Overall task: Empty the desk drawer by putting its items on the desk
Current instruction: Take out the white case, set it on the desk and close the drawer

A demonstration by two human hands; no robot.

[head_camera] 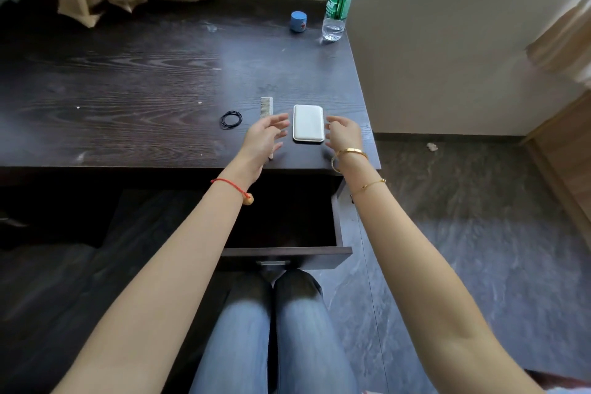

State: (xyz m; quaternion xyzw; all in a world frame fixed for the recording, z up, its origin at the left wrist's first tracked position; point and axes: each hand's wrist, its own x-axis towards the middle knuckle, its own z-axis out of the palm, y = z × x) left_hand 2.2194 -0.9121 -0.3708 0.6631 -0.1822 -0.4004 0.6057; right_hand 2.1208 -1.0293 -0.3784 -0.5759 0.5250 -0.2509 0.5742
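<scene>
The dark wood-grain surface [128, 73] occupies the upper left of the view, set against a pale wall and beside a grey floor; its dark open drawer [287, 217] is pulled out below the front edge, and its visible interior appears bare, though shadow hides detail. The white rounded-rectangle case [308, 122] lies flat on the surface near the right front corner, long axis running away from the person. It sits directly between both hands: the left hand [263, 134] just beside its left edge, the right hand [343, 133] just beside its right edge, roughly equally near. Both hands are spread and hold nothing. A pale plastic comb [267, 105] and a black loop of hair ties [231, 119] lie left of the case
</scene>
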